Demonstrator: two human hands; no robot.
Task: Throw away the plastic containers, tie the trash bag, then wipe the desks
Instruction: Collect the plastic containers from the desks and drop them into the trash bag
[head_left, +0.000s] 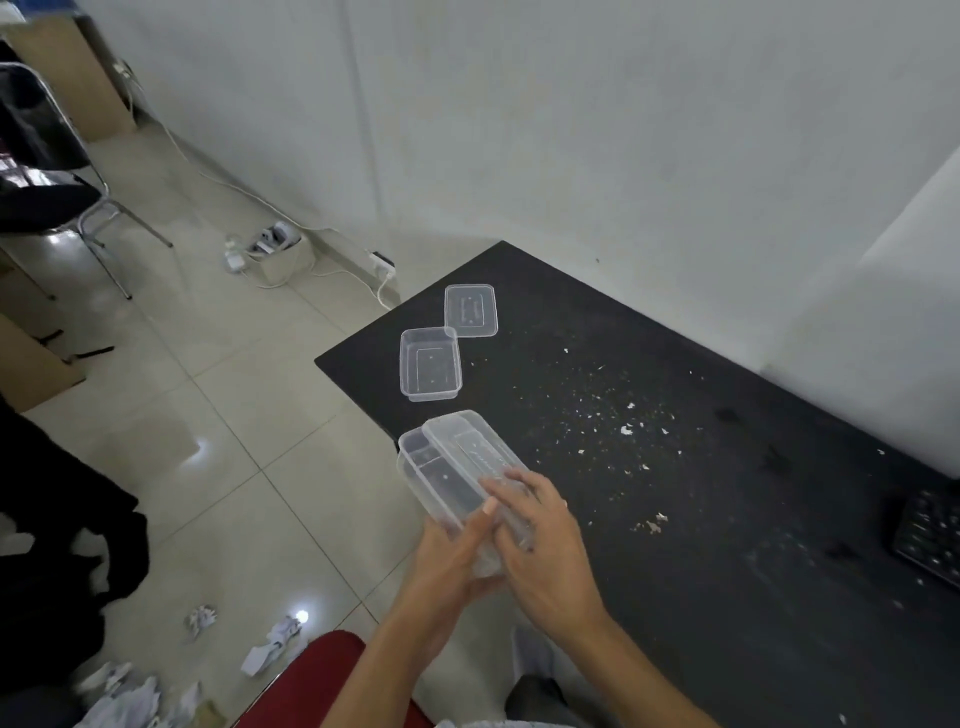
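Head view showed left hand (452, 551) and right hand (545, 540) gripping the clear container (441, 467) by its near end, long axis pointing ahead toward the second container (430, 364).

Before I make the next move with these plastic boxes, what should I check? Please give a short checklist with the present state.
1. Held container gripped: ok, the left hand holds it.
2. Its lid seated: not ok, it lies askew under the right hand.
3. Second container collected: not ok, it is open on the desk.
4. Loose lid collected: not ok, it lies at that container's far corner.
5. Trash bag located: cannot tell; a dark heap lies on the floor.
6. Crumbs wiped: not ok.
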